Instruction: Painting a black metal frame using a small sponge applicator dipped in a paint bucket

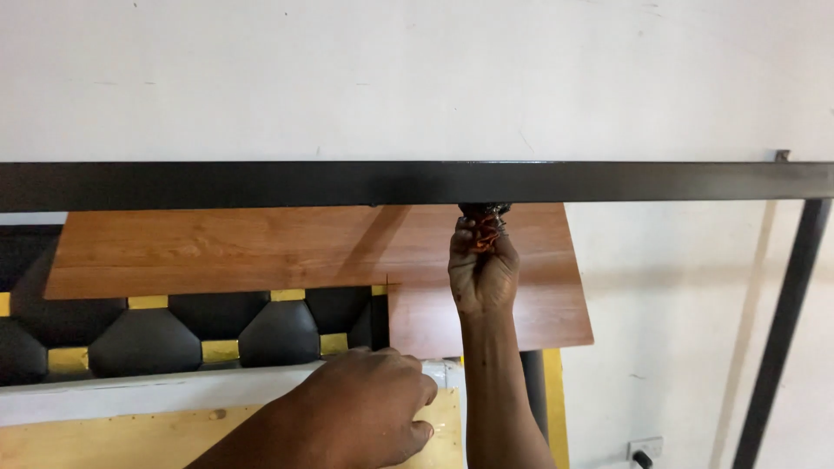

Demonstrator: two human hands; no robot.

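Head view, right hand: my right hand (483,271) is raised in a closed fist around a reddish-brown wad (486,231), pressing it against the underside of the black metal bar (261,184).
Head view, left hand: my left hand (369,410) rests curled, knuckles up, on the white edge (130,395) over the plywood (104,441); whether it grips anything, I cannot tell.
Behind: a wood-grain panel (261,247) and black padded panel (143,340).

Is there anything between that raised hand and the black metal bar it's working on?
Nothing visible. The right hand holds a small brush-like tool straight up against the underside of the black bar, with no gap or object showing between them.
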